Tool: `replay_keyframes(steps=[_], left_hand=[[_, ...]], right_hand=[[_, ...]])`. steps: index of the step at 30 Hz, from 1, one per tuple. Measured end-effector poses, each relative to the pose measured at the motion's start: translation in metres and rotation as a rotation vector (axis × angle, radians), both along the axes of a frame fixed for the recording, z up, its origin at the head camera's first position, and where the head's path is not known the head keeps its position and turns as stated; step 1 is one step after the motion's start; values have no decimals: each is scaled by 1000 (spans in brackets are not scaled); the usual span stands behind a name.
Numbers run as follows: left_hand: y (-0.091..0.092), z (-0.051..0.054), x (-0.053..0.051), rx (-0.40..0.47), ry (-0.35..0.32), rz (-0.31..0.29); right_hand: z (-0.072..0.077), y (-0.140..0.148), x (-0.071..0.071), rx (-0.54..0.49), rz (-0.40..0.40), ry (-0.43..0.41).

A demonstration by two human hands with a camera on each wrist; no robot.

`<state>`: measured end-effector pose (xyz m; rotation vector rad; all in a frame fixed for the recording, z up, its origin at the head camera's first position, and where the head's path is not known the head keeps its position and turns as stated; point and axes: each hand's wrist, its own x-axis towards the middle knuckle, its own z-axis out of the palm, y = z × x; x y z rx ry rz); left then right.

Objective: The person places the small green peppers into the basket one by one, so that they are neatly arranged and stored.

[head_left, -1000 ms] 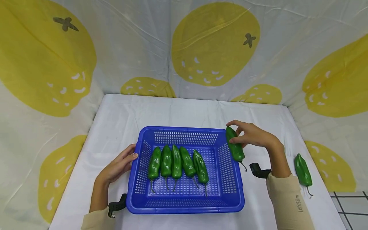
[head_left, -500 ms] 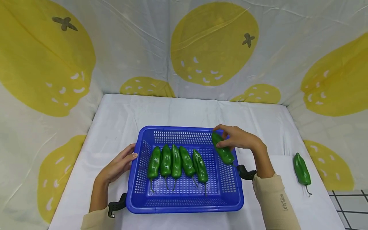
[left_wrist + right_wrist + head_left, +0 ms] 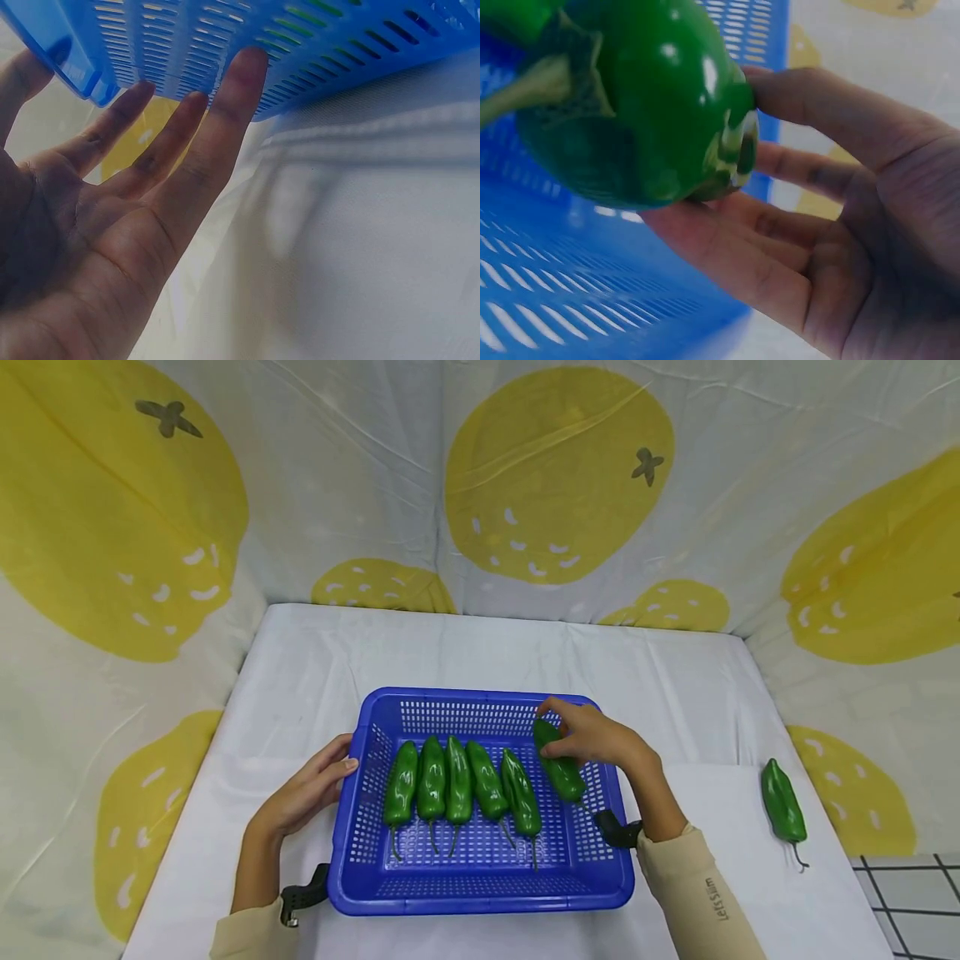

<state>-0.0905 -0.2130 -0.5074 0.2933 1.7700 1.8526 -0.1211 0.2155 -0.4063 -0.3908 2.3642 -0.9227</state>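
A blue plastic basket (image 3: pixel 480 907) with slotted walls stands on the white cloth. Several glossy green chili peppers (image 3: pixel 459 781) lie side by side in its left and middle part, stems toward the near side. My right hand (image 3: pixel 592 735) pinches another green chili pepper (image 3: pixel 558 767) between thumb and fingers over the basket's right part, its stem end toward the near side. In the right wrist view that pepper (image 3: pixel 652 97) fills the space before the fingertips. My left hand (image 3: pixel 303 789) rests fairly straight fingers (image 3: pixel 202 150) against the outside of the basket's left wall.
One more green chili pepper (image 3: pixel 783 802) lies on the cloth at the far right. The white-covered table (image 3: pixel 480 647) is walled by a lemon-print curtain (image 3: pixel 562 477) at the back and sides. Grey-lined white tiles (image 3: pixel 907 893) show at lower right.
My right hand has carried its pepper leftward, from above the basket's right rim to lower inside the basket. My left hand and the basket have stayed in place.
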Motion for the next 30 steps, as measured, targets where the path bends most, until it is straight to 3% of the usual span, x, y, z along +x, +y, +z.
replay_keyframes(steps=[12, 19, 25, 30], left_hand=[[1, -1, 0, 13, 10, -2], [0, 0, 1, -2, -1, 8], [0, -2, 0, 7, 2, -1], [-1, -4, 0, 14, 10, -5]], right_hand=[[-28, -20, 12, 107, -122, 35], [-42, -33, 23, 191, -110, 54], [-46, -36, 30, 174, -117, -26], [-41, -34, 31, 185, -153, -39]])
